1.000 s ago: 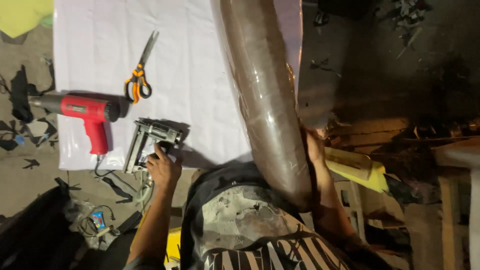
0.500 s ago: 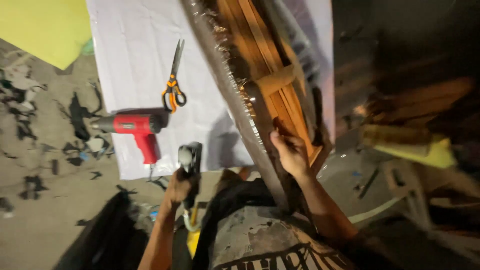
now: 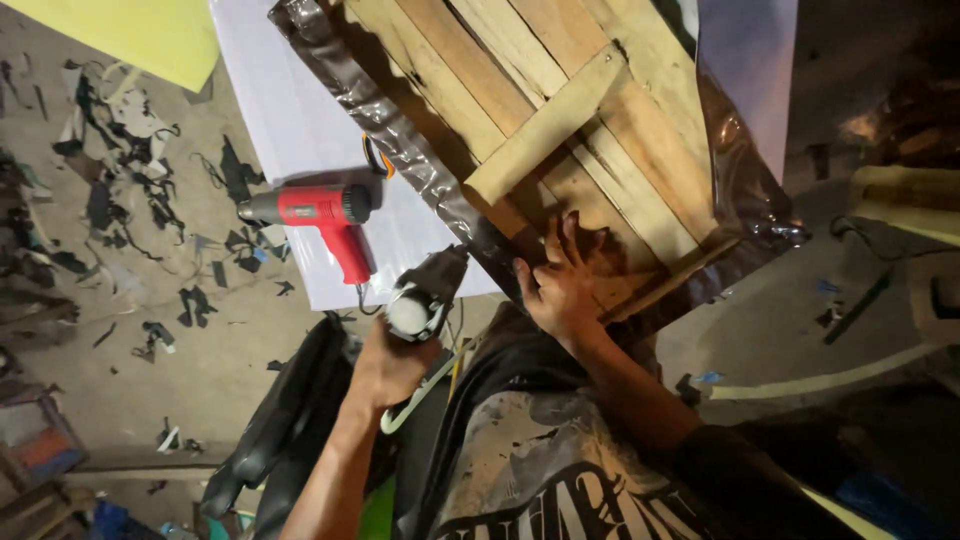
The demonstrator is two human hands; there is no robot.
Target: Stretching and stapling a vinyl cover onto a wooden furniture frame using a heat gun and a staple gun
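A wooden slat frame (image 3: 560,110) lies tilted before me, its underside up, with shiny brown covering (image 3: 395,130) wrapped round its left edge. My right hand (image 3: 562,282) presses flat on the slats near the frame's lower edge, fingers spread. My left hand (image 3: 392,360) grips a grey staple gun (image 3: 425,295), its nose up against the covered edge of the frame.
A red heat gun (image 3: 325,215) lies on a white sheet (image 3: 290,130) left of the frame, orange scissor handles (image 3: 378,160) peeking out beside it. Dark scraps (image 3: 120,190) litter the floor at left. A yellow sheet (image 3: 130,35) lies top left. Dark cushions (image 3: 290,430) sit by my left arm.
The frame has turned over from its brown covered side to its wooden underside. My left hand picked the staple gun off the sheet and brought it to the frame's edge; my right hand shifted onto the slats.
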